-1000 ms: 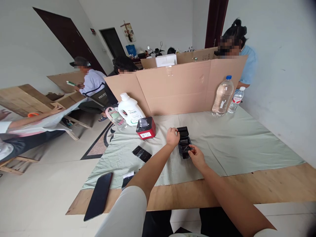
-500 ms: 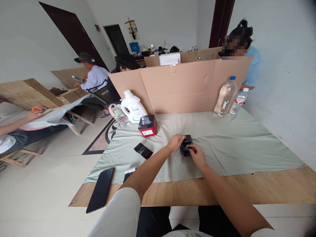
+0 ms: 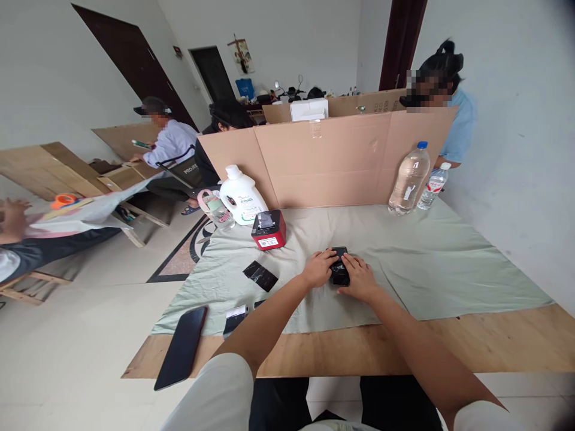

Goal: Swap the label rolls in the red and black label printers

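A small black box-shaped device (image 3: pixel 340 276) lies on the cloth in front of me, a glossy surface showing on its near part. My left hand (image 3: pixel 320 267) grips its left side, fingers bent over the far top edge. Around the right side is my right hand (image 3: pixel 360 278), its fingertips pressed on the top and the thumb low at the near edge. The fingers hide much of the device. Left of my hands, a flat black piece with a glossy strip (image 3: pixel 260 276) rests on the cloth. A small black-and-white item (image 3: pixel 235 319) sits beside my left forearm.
A red and black box (image 3: pixel 269 230), a white jug (image 3: pixel 242 197) and a pink-handled bottle (image 3: pixel 218 209) stand at left. Cardboard (image 3: pixel 327 164) closes the back. Two water bottles (image 3: pixel 408 182) stand back right. A phone (image 3: pixel 182 347) overhangs the table edge. Other people sit nearby.
My right hand has gone from a fingertip pinch at the device's front to lying over its right side and top. My left hand stays at the left side, fingers flatter.
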Demonstrator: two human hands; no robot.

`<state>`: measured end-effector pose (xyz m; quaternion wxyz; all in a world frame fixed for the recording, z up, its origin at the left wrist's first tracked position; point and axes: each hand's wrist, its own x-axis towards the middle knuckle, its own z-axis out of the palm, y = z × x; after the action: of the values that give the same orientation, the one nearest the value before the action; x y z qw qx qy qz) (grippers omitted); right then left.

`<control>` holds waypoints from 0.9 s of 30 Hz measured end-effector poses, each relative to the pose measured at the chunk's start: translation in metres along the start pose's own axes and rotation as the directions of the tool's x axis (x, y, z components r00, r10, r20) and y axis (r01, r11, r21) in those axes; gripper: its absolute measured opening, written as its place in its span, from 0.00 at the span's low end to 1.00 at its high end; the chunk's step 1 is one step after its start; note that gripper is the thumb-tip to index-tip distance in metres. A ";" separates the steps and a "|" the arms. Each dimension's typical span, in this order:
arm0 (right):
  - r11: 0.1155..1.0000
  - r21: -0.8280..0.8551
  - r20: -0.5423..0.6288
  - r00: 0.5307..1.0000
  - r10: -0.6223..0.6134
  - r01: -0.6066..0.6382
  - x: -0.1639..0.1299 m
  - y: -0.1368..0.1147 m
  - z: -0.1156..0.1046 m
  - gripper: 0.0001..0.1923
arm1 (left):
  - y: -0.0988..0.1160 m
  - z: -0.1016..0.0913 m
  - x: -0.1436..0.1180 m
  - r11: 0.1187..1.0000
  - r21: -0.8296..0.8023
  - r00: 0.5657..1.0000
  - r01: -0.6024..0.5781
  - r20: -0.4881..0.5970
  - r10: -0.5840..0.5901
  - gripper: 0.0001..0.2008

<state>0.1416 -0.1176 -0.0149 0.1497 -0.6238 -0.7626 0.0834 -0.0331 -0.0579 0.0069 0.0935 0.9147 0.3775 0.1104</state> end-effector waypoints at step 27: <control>0.916 0.188 -0.312 0.863 0.397 -0.354 0.014 -0.041 0.038 0.45 | 0.059 0.072 -0.103 0.937 -0.220 0.946 0.271 -0.117 -0.301 0.20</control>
<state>0.0882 -0.1107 -0.0359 0.2999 -0.7547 -0.5816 0.0478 -0.0455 -0.1783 -0.0603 0.1718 0.8250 0.4995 0.2010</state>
